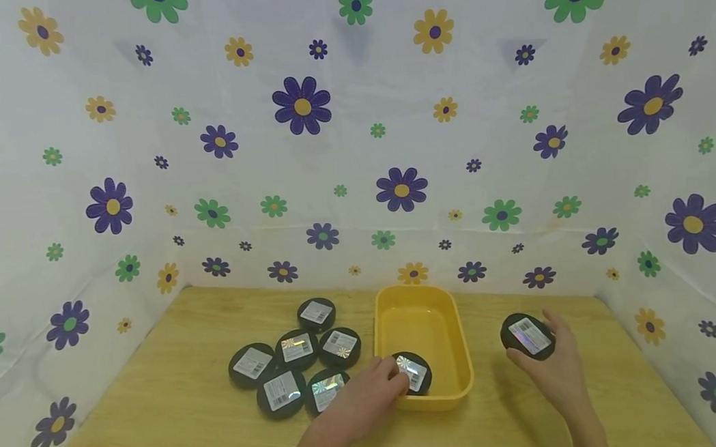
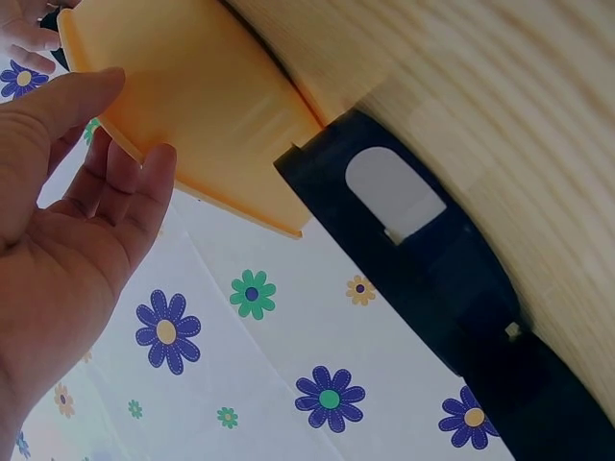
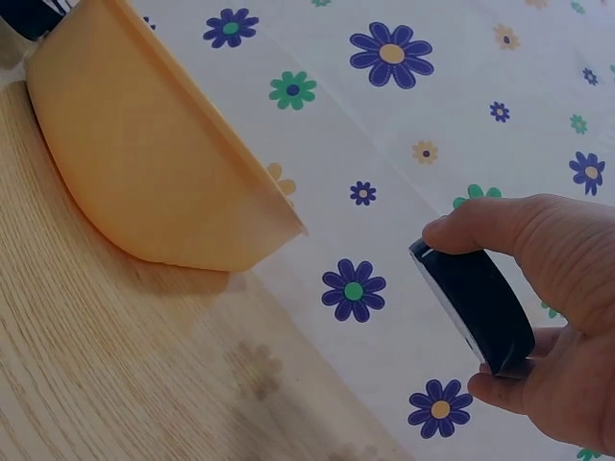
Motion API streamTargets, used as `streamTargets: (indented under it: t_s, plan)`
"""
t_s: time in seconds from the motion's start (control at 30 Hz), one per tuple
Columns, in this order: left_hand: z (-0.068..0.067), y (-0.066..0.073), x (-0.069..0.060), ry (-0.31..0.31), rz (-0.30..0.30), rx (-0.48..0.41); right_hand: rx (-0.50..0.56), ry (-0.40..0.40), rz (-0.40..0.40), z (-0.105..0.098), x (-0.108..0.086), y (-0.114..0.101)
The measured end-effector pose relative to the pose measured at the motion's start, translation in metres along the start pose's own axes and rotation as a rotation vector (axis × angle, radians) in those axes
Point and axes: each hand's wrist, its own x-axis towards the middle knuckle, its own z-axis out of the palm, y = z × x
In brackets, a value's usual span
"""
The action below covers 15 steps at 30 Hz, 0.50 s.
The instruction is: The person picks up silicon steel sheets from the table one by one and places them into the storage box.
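A flat round black container [image 1: 528,337] with a white barcode label is held in my right hand [image 1: 554,369], above the table to the right of the yellow tray [image 1: 468,360]. The right wrist view shows the thumb and fingers gripping this container [image 3: 476,303] by its edge. My left hand [image 1: 368,397] is at the tray's front-left corner, close against another black container [image 1: 418,377] inside. In the left wrist view the left hand [image 2: 86,202] has loosely bent, parted fingers beside the tray's rim, with no container visible between them.
Several similar labelled black containers [image 1: 281,392] lie grouped on the wooden table [image 1: 178,398] left of the tray. One sits partly behind the left hand. White flower-patterned cloth [image 1: 341,156] encloses the back and sides.
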Motion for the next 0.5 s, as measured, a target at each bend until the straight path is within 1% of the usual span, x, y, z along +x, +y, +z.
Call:
streamTargets:
  t_s: [0.2, 0.37, 0.5]
  plan:
    - [-0.0006, -0.0002, -0.0003, 0.017, 0.005, -0.001, 0.007, -0.002, 0.007, -0.0009, 0.0010, 0.0018]
    - [-0.0019, 0.0002, -0.0007, 0.014, 0.003, -0.017, -0.006, 0.001, 0.009, -0.0004, 0.0018, 0.0037]
    - [-0.0021, 0.0001, -0.0011, 0.024, 0.005, -0.022, -0.003, 0.001, 0.011, -0.0003, 0.0017, 0.0032]
